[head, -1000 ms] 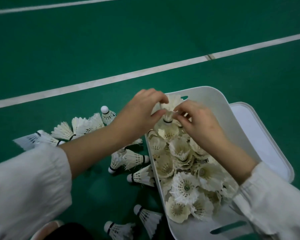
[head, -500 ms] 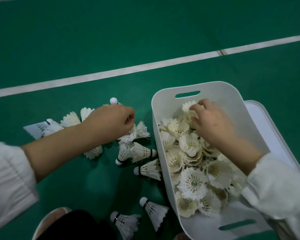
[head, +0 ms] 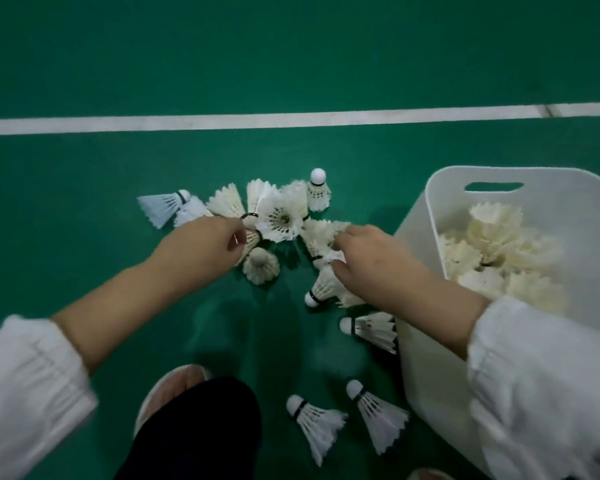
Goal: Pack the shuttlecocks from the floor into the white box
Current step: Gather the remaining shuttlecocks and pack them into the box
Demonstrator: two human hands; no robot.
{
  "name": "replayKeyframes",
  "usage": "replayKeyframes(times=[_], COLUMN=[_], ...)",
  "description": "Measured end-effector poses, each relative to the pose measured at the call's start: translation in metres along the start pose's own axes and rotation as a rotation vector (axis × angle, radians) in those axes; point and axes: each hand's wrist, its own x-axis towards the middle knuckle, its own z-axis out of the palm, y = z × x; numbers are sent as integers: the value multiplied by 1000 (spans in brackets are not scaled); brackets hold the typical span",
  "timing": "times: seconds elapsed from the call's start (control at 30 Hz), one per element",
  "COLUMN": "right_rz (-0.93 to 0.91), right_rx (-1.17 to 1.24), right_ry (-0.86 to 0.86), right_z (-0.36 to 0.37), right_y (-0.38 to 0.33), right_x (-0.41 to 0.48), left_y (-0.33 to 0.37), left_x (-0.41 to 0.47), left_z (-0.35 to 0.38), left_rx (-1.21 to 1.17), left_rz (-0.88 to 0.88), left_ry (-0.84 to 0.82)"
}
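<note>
Several white feather shuttlecocks (head: 278, 216) lie in a loose pile on the green floor ahead of me. My left hand (head: 201, 244) is closed around one shuttlecock (head: 250, 239) at the pile's near left. Just right of it, my right hand (head: 371, 261) pinches the feathers of a shuttlecock (head: 321, 237) beside the box. The white box (head: 420, 258) stands at the right, holding many shuttlecocks (head: 496, 233) with their feathers up. Two more shuttlecocks (head: 314, 420) lie near my foot, and another (head: 371, 327) rests against the box wall.
A white court line (head: 291, 118) crosses the green floor beyond the pile. My dark trouser leg (head: 201, 431) and a light shoe (head: 167, 389) fill the bottom centre. White sleeves cover both forearms at the lower corners.
My right hand left the box and came down onto the floor pile. My left hand closed on a shuttlecock in the pile. The view swung left, pushing the box to the right edge.
</note>
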Motion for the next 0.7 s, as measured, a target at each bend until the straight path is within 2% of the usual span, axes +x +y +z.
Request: replayKeyframes(times=[0.1,0.2,0.4,0.5,0.57,0.7], right_rz=[157,286,392,340,311,178], right_rx=[-29,-48,-29,-15,51,197], right_ry=[-39,-74,40,220,345,471], right_z=[36,54,48,40,32,23], right_y=[-14,-14,-8,-7,-11,-36], right_x=[35,60,69,53,40,22], left_y=[-25,-32,-11,-4,-2,-9], left_x=[-10,-12,9,11,5,-20], left_z=[13,24,55,65,64,62], left_rx=[-90,-183,-212,-164,-219,-406], left_rz=[-27,21,122,155,134,-59], left_ry=[39,91,53,93,145,210])
